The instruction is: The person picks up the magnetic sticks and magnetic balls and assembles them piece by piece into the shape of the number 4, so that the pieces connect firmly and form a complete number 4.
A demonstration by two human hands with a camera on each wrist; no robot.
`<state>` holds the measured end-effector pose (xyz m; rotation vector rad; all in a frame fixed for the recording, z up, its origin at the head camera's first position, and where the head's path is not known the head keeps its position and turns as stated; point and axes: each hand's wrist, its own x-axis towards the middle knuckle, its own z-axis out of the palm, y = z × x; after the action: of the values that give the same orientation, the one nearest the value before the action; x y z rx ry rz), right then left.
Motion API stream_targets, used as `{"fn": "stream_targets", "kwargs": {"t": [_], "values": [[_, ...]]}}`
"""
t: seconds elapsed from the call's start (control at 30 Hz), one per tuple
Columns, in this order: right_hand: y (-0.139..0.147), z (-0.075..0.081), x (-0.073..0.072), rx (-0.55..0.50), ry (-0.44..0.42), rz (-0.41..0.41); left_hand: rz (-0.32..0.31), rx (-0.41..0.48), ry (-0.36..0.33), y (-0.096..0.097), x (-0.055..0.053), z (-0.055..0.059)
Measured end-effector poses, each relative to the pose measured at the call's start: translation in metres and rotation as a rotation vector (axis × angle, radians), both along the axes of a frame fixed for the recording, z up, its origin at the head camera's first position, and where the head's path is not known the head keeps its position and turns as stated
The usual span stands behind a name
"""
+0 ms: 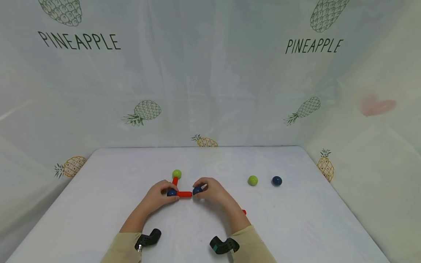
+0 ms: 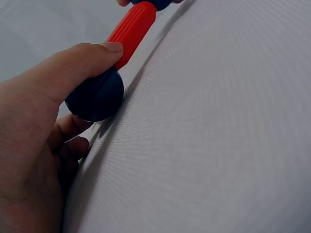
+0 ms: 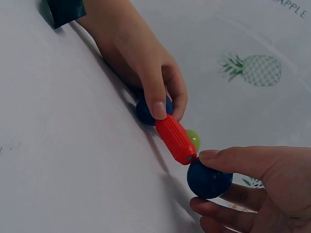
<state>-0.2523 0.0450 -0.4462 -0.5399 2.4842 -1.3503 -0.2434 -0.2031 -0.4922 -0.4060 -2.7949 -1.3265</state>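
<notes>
My left hand [image 1: 160,194] grips a dark blue ball [image 2: 95,96], with its thumb lying along the end of a ridged red rod [image 1: 185,194]. Out of that same ball a second red rod [image 1: 175,180] runs away from me to a green ball [image 1: 177,174]. Between thumb and fingers, my right hand [image 1: 211,189] holds another dark blue ball [image 3: 210,178]. That ball is at the free end of the first red rod; in the right wrist view the rod's end face shows beside it, and whether they touch I cannot tell.
On the white tabletop [image 1: 296,219] to the right lie a loose green ball [image 1: 253,180] and a loose dark blue ball [image 1: 277,180]. A red piece [image 1: 244,212] peeks out from behind my right forearm. A pineapple-print curtain [image 1: 213,73] hangs behind the table.
</notes>
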Motion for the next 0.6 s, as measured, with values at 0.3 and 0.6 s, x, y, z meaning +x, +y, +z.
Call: {"fn": "stream_targets", "kwargs": {"t": [0.3,0.6], "values": [[-0.0022,-0.0052,-0.0011,0.011,-0.022,0.015,0.002,0.007,-0.006,0.0001,0.0002,-0.0004],[-0.0037,-0.0046,0.0003,0.009,-0.021,0.003,-0.004,0.020,-0.003,-0.0003,0.0009,0.0021]]}}
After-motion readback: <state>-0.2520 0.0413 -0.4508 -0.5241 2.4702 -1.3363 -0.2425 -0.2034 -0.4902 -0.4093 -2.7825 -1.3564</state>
